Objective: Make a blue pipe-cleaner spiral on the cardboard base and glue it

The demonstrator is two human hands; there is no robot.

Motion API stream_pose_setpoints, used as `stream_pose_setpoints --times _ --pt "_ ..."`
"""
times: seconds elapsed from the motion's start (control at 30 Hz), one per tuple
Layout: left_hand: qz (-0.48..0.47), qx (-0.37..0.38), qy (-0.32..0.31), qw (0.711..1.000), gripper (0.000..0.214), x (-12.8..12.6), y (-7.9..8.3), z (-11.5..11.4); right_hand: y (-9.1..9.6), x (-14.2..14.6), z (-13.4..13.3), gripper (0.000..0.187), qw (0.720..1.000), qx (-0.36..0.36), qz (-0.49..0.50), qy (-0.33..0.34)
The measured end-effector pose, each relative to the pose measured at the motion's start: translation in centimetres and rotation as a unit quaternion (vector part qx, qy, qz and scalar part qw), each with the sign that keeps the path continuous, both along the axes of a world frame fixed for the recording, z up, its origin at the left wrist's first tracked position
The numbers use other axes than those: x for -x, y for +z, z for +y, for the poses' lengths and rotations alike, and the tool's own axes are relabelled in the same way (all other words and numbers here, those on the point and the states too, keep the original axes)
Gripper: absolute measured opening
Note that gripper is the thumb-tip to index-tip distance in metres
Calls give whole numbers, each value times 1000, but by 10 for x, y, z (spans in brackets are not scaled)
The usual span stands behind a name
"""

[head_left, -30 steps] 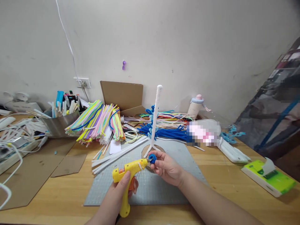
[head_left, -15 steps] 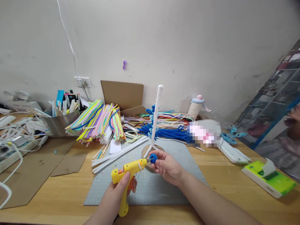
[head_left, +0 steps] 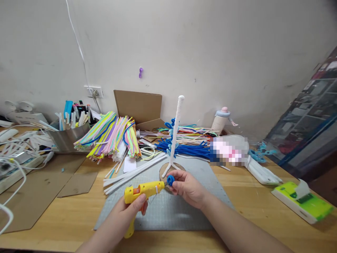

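My left hand [head_left: 130, 212] grips a yellow glue gun [head_left: 143, 191] by its handle, the nozzle pointing right. My right hand [head_left: 187, 188] pinches a small blue pipe-cleaner ring [head_left: 170, 180] right at the gun's tip. Both are above a grey cutting mat [head_left: 168, 207]. Just behind the ring a white pipe-cleaner tree [head_left: 175, 133] stands upright on a round cardboard base [head_left: 181, 166].
Piles of coloured pipe cleaners [head_left: 110, 137] and blue ones [head_left: 184, 147] lie behind the mat, with white ones [head_left: 131, 172] at its left corner. A metal tub of pens [head_left: 70, 135], a cardboard box [head_left: 138, 107], cardboard sheets [head_left: 39, 189] and a green block [head_left: 302, 200] also sit on the wooden table.
The glue gun has tilted, its handle swinging left and down, while its nozzle stays at the blue ring. My right hand has barely moved.
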State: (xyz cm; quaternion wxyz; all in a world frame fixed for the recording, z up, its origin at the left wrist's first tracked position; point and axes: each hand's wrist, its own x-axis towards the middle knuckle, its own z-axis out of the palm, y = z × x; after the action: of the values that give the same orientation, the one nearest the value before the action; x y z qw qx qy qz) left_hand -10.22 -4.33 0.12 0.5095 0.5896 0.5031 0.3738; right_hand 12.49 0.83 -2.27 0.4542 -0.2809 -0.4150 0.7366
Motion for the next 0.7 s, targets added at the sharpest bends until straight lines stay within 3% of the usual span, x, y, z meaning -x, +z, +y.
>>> stream_pose_setpoints --times 0.17,0.4,0.57,0.7 --pt "-35 19 6 999 47 0 -1 0 -1 0 1 36 1000 -9 -1 -1" --pt "-151 123 20 981 53 -6 -4 3 -3 1 1 37 1000 -12 -4 10" --pt "-194 82 77 975 49 -11 3 6 -2 -1 0 35 999 23 17 28" --pt "-133 22 163 977 51 19 11 16 8 -15 7 31 998 55 37 23"
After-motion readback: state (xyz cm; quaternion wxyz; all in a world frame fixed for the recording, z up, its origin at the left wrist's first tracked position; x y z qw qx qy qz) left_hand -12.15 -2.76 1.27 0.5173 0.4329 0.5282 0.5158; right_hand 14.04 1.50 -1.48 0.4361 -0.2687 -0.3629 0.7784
